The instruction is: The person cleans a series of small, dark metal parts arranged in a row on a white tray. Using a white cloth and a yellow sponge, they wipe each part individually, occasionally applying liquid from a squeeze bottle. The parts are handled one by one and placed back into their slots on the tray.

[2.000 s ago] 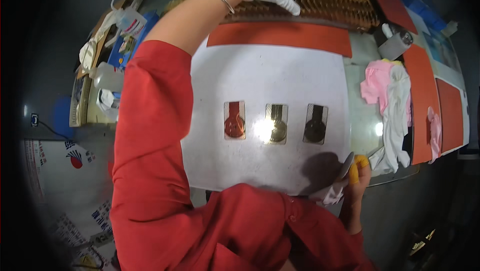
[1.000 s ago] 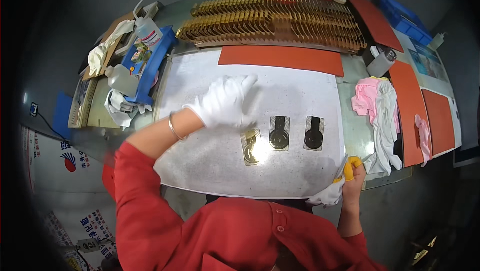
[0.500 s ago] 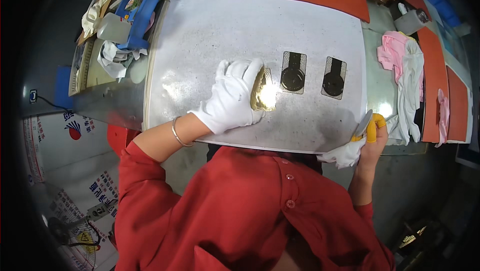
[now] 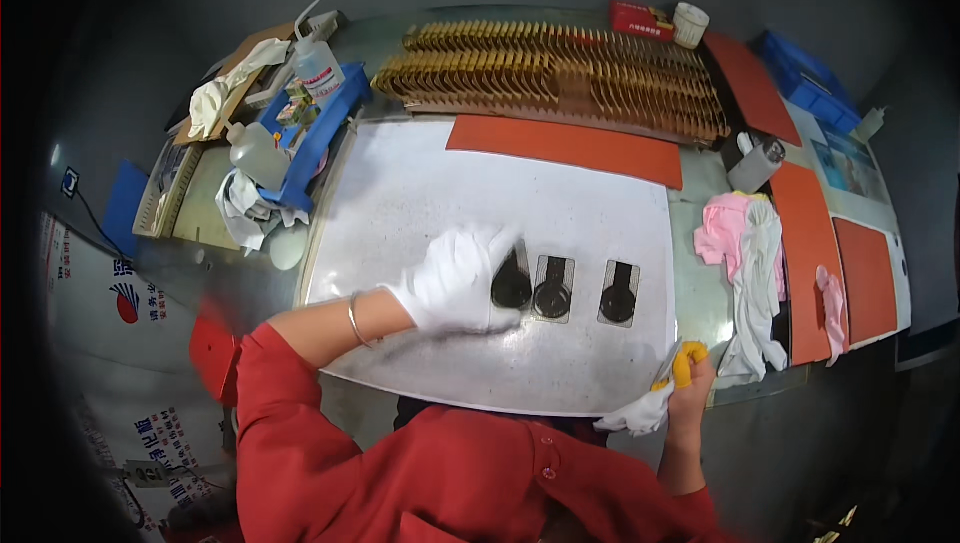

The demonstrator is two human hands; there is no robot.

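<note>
Working remotely, I had the white-gloved left hand point(image 4: 455, 278) over the white sheet point(image 4: 450, 373), its fingers at the left edge of the left dark plate point(image 4: 512, 287), though blur kept me from telling whether they gripped it or stood loose. Just right of those fingers I saw the middle dark plate point(image 4: 553, 293), and farther right the right dark plate point(image 4: 619, 297), both lying flat. Well right of the gloved fingers, nearer the body, my right hand point(image 4: 690, 383) had its fingers curled closed around a bunched white cloth point(image 4: 638, 413).
</note>
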